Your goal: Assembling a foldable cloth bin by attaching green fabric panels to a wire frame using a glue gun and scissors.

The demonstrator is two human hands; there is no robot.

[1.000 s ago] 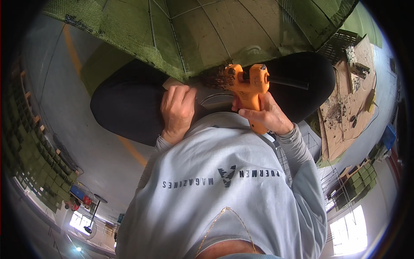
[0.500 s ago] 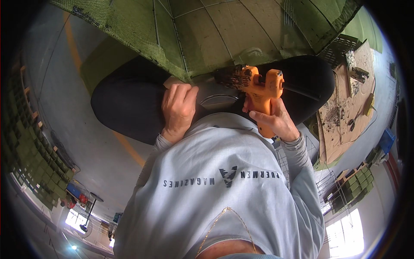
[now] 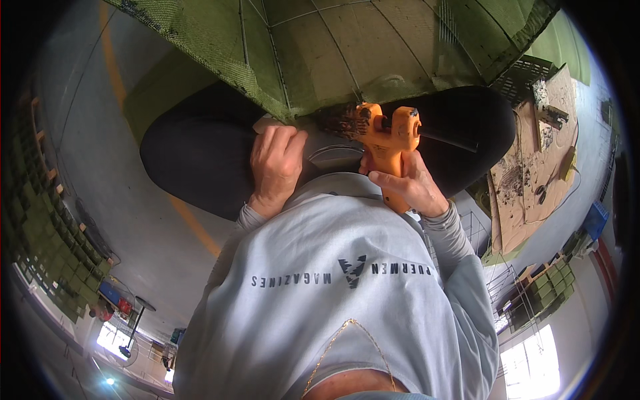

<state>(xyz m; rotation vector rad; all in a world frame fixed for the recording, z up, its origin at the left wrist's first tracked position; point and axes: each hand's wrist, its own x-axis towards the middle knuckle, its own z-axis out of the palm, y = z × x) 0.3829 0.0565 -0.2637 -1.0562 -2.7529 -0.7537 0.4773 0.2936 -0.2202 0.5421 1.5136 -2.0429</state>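
One apparently painted stripe crosses the floor beyond the left hand.

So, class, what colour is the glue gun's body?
The glue gun's body is orange, blackened toward the front; the head view shows it best.

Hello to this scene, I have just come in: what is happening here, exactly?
A seated person holds an orange glue gun in the right hand, its dark-smeared nozzle close to the lower edge of a green mesh-covered wire frame; whether they touch is unclear. The left hand is at the frame's near corner, its fingers curled; their grip is hidden. To the right lies a stained brown board.
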